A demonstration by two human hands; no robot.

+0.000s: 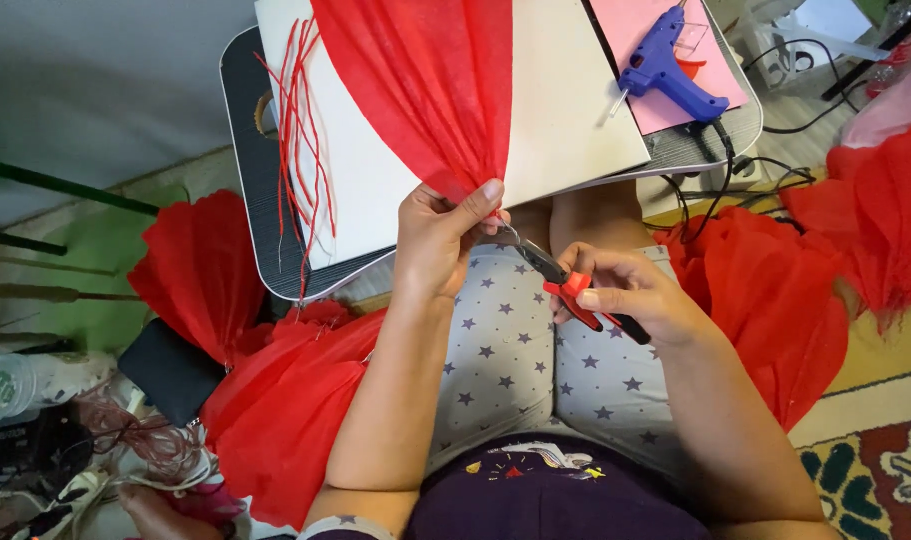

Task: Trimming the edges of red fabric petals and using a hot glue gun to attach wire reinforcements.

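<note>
While the gathered base of the red pleated paper fan (426, 90) is pinched in the left hand (441, 240) above the table (576, 110), red-handled pliers (566, 285) are gripped in the right hand (626, 295); if twisted too hard, the thin paper could probably be torn.

The white board (576, 110) on the lap tray (246, 180) lies bare along its right edge, open to a reach. The red fan of paper (426, 90) fills its middle, red strings (301, 130) trail down its left edge, and a blue glue gun (671, 75) blocks the tray's far right corner.
</note>
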